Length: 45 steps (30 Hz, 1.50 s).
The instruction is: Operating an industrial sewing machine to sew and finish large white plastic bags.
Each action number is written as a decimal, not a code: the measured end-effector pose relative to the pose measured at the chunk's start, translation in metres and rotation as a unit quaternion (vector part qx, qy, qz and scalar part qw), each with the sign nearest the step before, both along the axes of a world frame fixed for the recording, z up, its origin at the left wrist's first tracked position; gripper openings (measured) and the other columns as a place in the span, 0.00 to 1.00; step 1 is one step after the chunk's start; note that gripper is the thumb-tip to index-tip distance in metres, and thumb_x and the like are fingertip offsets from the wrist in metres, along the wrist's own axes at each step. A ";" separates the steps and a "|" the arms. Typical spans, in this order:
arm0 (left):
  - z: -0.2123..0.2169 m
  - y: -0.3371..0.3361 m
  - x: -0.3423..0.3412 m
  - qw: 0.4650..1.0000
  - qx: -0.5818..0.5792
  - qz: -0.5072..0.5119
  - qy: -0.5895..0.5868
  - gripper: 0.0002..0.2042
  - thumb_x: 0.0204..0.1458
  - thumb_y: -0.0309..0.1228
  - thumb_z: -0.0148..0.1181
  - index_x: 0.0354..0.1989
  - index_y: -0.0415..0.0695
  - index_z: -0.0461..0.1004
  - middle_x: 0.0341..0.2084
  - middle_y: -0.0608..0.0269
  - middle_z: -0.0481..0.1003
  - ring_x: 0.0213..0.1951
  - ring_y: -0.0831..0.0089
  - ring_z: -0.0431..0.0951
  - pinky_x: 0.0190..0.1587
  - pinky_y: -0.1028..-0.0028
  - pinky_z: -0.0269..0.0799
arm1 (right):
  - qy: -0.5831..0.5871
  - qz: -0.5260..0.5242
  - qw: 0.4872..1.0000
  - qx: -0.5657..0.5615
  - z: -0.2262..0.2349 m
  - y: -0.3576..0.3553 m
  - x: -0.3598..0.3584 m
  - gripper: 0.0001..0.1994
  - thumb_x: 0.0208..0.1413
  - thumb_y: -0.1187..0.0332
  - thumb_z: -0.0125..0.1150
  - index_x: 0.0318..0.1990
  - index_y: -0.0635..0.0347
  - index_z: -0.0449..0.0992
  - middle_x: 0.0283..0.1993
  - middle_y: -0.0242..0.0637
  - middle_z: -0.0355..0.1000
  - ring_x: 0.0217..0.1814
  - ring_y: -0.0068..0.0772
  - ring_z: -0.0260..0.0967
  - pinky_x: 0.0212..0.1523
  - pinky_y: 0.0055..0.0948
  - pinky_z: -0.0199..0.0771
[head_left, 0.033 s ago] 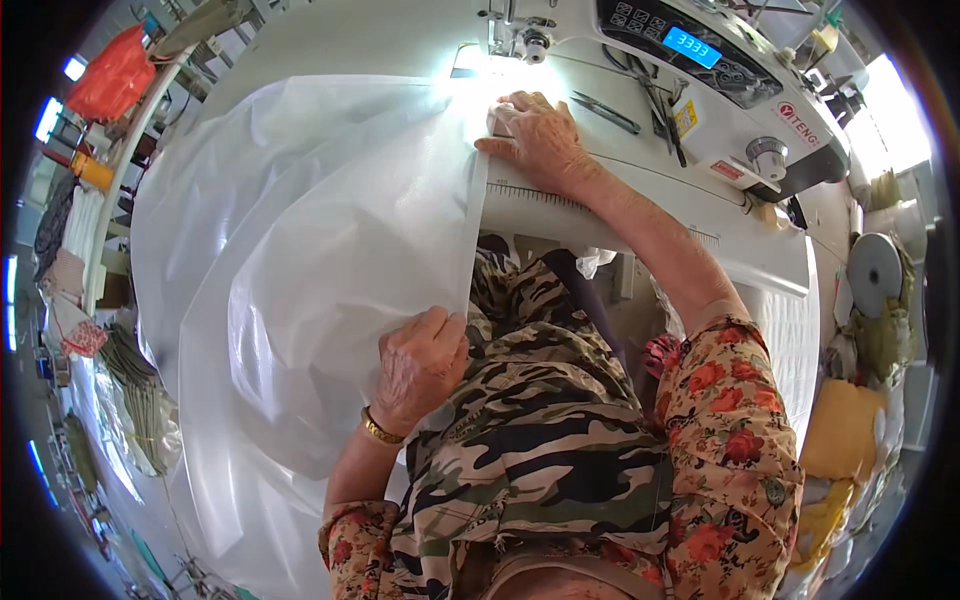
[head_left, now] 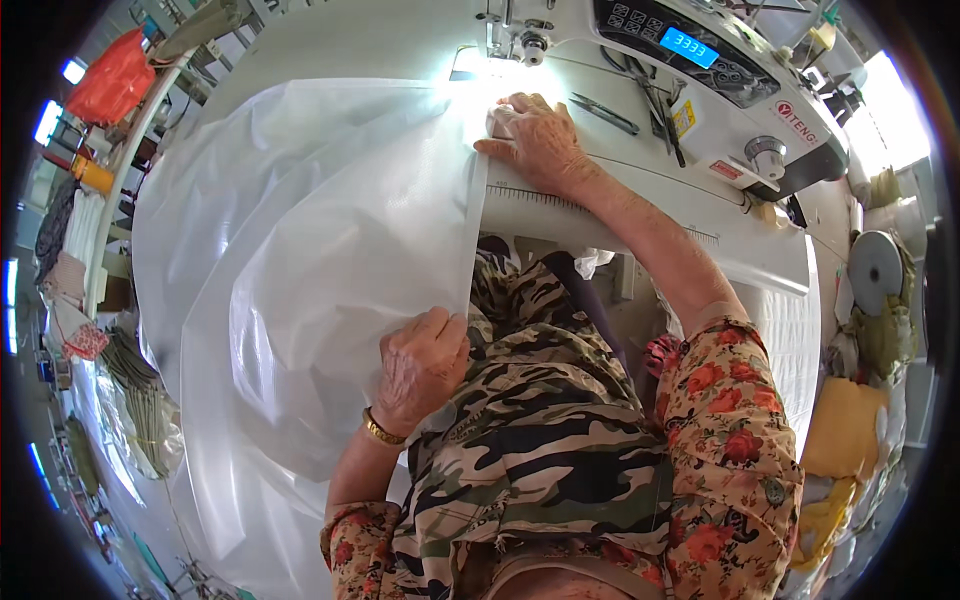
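Observation:
A large, glossy white sheet (head_left: 300, 250), thin and plastic-like, spreads over the table on the left and hangs toward my lap. My left hand (head_left: 424, 362) is closed on its right-hand folded edge, close to my apron. Farther up that edge, my right hand (head_left: 535, 140) holds the sheet's corner, thumb lower and fingers curled toward the needle area. Just beyond those fingers stands the needle end of a white sewing machine (head_left: 533, 48). Glare from its lamp washes out the sheet there, and my right fingertips are partly hidden.
Tweezers (head_left: 605, 113) and dark scissors (head_left: 655, 105) lie on the machine bed, right of my right hand. A ruler scale (head_left: 540, 194) runs along the bed's near edge. Cloth bundles (head_left: 130, 390) are at the left; a grey disc-shaped reel (head_left: 875, 272) stands at the right.

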<state>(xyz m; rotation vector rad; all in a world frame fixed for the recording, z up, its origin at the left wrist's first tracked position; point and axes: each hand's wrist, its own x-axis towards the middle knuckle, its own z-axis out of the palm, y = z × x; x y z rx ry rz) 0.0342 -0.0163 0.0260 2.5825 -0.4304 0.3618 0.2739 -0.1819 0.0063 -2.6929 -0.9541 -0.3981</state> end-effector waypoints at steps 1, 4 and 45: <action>0.001 -0.001 0.002 1.000 0.012 -0.001 0.001 0.05 0.41 0.21 0.59 0.26 0.42 0.69 0.19 0.59 0.62 0.22 0.60 0.70 0.23 0.65 0.65 | 0.019 -0.009 1.000 -0.012 0.001 0.000 0.001 0.28 0.58 0.43 0.50 0.50 0.61 0.73 0.55 0.41 0.68 0.61 0.39 0.62 0.56 0.46 0.60; 0.004 -0.004 0.007 0.997 0.071 -0.005 0.018 0.05 0.45 0.25 0.57 0.25 0.44 0.66 0.22 0.60 0.64 0.27 0.63 0.74 0.26 0.66 0.69 | 0.014 -0.016 1.000 -0.023 0.005 -0.001 0.002 0.27 0.59 0.44 0.50 0.49 0.61 0.73 0.55 0.43 0.67 0.60 0.40 0.62 0.56 0.46 0.60; 0.014 -0.005 0.170 0.993 -0.008 0.041 -0.111 0.09 0.50 0.27 0.55 0.40 0.40 0.75 0.36 0.47 0.75 0.42 0.50 0.75 0.44 0.58 0.70 | -0.024 -0.057 0.997 0.034 -0.008 0.014 0.014 0.21 0.53 0.65 0.56 0.55 0.60 0.70 0.54 0.51 0.67 0.61 0.49 0.60 0.62 0.46 0.55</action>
